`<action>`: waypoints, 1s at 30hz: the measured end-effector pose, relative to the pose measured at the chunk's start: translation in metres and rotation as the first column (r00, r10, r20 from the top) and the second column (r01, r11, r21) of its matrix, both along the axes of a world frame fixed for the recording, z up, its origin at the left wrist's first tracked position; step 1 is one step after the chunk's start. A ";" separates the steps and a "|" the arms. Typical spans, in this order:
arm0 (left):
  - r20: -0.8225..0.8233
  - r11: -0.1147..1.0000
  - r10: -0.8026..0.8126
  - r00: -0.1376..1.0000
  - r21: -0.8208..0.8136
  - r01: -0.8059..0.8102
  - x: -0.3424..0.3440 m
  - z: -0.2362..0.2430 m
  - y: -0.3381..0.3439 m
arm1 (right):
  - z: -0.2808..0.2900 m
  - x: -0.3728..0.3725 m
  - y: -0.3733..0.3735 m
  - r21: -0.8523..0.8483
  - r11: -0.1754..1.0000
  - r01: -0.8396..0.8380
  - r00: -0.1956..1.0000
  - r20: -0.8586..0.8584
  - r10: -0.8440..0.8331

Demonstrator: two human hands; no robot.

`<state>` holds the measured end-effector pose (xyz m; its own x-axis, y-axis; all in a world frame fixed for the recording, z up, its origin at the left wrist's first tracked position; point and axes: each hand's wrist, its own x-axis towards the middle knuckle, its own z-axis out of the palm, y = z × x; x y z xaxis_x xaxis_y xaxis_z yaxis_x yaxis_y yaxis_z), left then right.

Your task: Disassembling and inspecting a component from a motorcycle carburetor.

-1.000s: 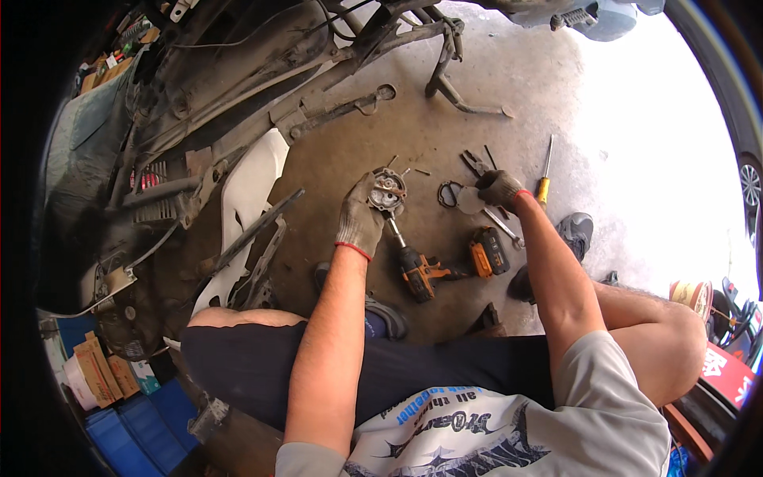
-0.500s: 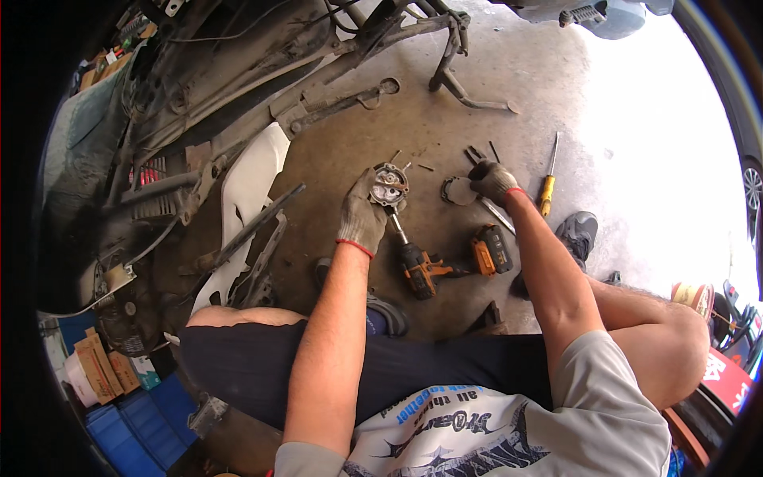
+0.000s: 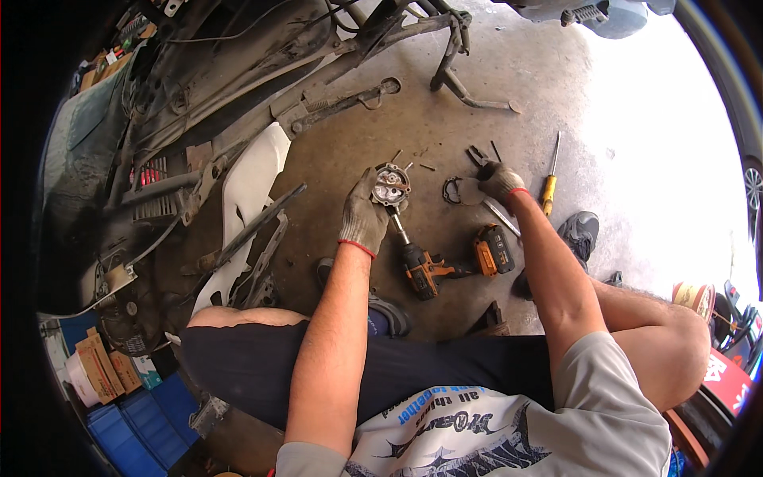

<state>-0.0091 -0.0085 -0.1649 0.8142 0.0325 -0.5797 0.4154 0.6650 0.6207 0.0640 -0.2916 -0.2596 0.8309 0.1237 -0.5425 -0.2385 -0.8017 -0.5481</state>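
My left hand point(image 3: 364, 215), in a grey work glove with a red cuff, is closed around a small round metal housing point(image 3: 391, 185). Its open, machined inside faces up. In a matching glove, my right hand point(image 3: 502, 184) pinches the edge of a thin round grey plate point(image 3: 470, 191) low over the floor. A dark ring-shaped gasket point(image 3: 451, 190) shows beside the plate, partly overlapped by it. Just beyond my right fingers lie pliers point(image 3: 478, 156), their handles hidden by the hand. Under its wrist rests a silver wrench point(image 3: 502, 218).
An orange-and-black cordless driver point(image 3: 427, 270) with a socket lies between my arms. A yellow-handled screwdriver point(image 3: 549, 191) is at the right. Small pins point(image 3: 427, 168) dot the concrete. A stripped motorbike frame point(image 3: 238, 103) and a white panel point(image 3: 254, 175) fill the left side.
My right hand has shifted slightly right, drawing the round plate along and uncovering more of the ring-shaped gasket. My left hand keeps the housing in nearly the same place.
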 end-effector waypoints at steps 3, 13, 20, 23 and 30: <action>-0.003 1.000 -0.003 1.000 0.001 0.003 0.001 -0.001 -0.001 | -0.004 -0.001 -0.008 -0.015 1.000 0.027 1.000 -0.006 -0.027; -0.012 0.999 0.032 0.999 -0.011 -0.032 0.000 0.006 -0.004 | -0.011 -0.002 -0.015 0.009 0.999 0.052 0.998 -0.036 -0.051; -0.002 1.000 0.023 1.000 0.020 -0.023 0.000 0.008 -0.005 | -0.012 -0.002 -0.016 0.000 0.998 0.061 0.997 -0.049 -0.061; 0.000 1.000 0.013 1.000 0.025 -0.013 0.000 0.008 -0.006 | -0.011 -0.003 -0.018 0.038 0.997 0.069 0.996 -0.053 -0.067; -0.001 1.000 0.014 1.000 0.011 -0.014 0.000 0.006 -0.004 | -0.009 -0.004 -0.018 0.110 0.989 0.096 0.994 -0.064 -0.089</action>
<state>-0.0096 -0.0120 -0.1587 0.8129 0.0507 -0.5802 0.4065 0.6641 0.6275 0.0604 -0.3093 -0.2684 0.8086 0.1111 -0.5777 -0.3434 -0.7083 -0.6168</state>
